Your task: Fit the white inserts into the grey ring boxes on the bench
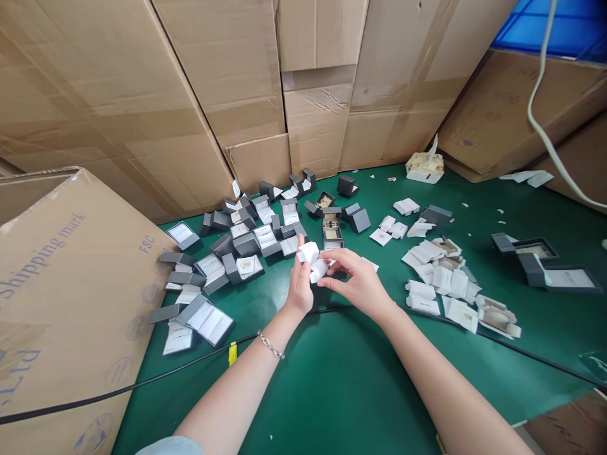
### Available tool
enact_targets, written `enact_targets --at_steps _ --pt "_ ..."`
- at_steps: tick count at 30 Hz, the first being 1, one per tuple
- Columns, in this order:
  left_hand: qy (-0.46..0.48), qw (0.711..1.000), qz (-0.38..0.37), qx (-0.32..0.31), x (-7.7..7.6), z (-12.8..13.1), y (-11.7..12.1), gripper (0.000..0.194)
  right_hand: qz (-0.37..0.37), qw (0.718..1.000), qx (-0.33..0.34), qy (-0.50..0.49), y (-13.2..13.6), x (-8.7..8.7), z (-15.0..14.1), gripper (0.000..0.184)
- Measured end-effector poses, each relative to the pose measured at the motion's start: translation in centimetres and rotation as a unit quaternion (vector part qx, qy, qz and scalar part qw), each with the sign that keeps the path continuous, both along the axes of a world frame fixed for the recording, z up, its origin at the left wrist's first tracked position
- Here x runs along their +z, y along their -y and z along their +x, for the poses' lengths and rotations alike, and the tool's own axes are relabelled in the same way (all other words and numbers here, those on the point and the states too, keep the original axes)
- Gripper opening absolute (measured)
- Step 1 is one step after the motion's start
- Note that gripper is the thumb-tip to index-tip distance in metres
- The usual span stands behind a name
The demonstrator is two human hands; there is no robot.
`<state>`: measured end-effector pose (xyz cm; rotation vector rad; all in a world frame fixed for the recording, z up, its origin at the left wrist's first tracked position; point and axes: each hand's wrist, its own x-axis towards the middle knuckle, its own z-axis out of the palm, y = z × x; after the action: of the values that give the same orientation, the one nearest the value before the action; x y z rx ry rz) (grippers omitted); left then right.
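Observation:
A small white folded card piece (308,254) is upright between the thumb and fingers of my left hand (300,287), above the green table. My right hand (358,278) comes in from the right, its thumb and fingertips curled around the lower right part of the same piece. Just beyond my hands stands an open grey jewelry box (332,227) with a light lining. To the left, several grey boxes (211,272) lie open, with white cards or pads in them. On the right is a heap of white folded card pieces (446,275).
Large cardboard cartons (227,69) wall off the back, and another carton (71,284) stands at the left. A black cable (190,362) crosses the green table (327,392). A tissue pack (425,167) sits at the back right; two open grey boxes (545,262) lie far right.

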<state>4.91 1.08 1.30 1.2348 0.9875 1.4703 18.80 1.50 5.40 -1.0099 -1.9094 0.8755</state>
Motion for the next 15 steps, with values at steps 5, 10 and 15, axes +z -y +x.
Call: enact_targets --at_steps 5,10,15 --pt "-0.011 0.999 0.002 -0.038 0.20 -0.06 -0.05 0.060 0.050 0.997 0.001 0.066 0.19 -0.20 0.20 0.045" --pt "-0.051 0.998 0.003 -0.042 0.64 -0.11 -0.01 0.055 0.102 0.986 0.018 0.129 0.38 0.06 0.19 0.054" --pt "-0.038 0.998 -0.029 -0.044 0.53 -0.02 0.03 0.057 0.129 0.977 0.005 0.170 0.34 0.40 0.11 0.057"
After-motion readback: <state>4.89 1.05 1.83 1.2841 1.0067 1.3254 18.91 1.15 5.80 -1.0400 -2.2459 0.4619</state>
